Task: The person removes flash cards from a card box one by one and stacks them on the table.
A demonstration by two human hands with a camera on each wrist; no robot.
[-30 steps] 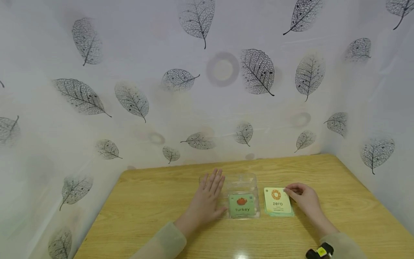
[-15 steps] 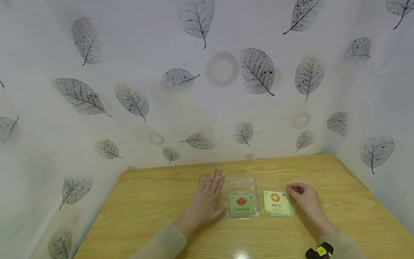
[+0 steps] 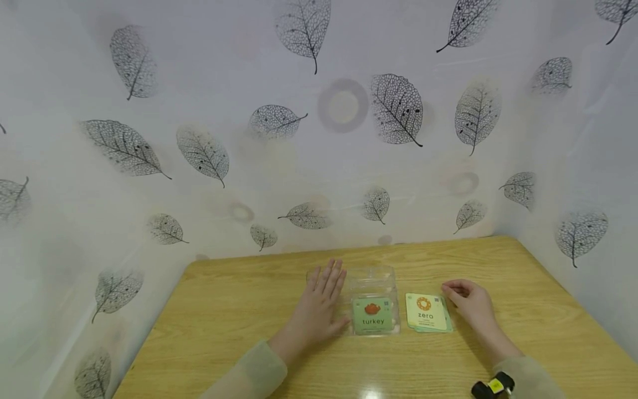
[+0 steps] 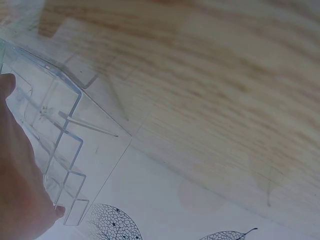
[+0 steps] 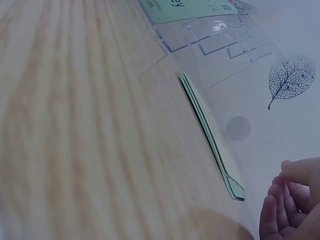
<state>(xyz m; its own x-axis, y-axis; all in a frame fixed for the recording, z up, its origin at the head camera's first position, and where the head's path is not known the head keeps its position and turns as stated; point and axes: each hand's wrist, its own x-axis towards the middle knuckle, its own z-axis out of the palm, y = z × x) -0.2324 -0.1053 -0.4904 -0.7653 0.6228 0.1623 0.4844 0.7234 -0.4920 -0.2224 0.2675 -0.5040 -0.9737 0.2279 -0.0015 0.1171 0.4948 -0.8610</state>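
Note:
My left hand lies with fingers straight along the left side of a clear plastic tiered stand, whose stepped edge shows in the left wrist view. A green "turkey" flash card stands in the stand's front tier. To its right, a pale yellow "zero" flash card tops a small stack with green cards under it. The right wrist view catches this card stack edge-on, its layers slightly fanned. Just off the stack's upper right corner is my right hand, fingers loosely bent, thumb near the index fingertip, holding nothing.
The wood-grain table runs back to a pale curtain printed with dark leaves, which also hangs along both sides. A black wrist device with a yellow label sits at my right cuff.
My right fingers let go of the "zero" card's corner and drew slightly right. That card settled a little left and nearer on its stack. The left hand has stayed put.

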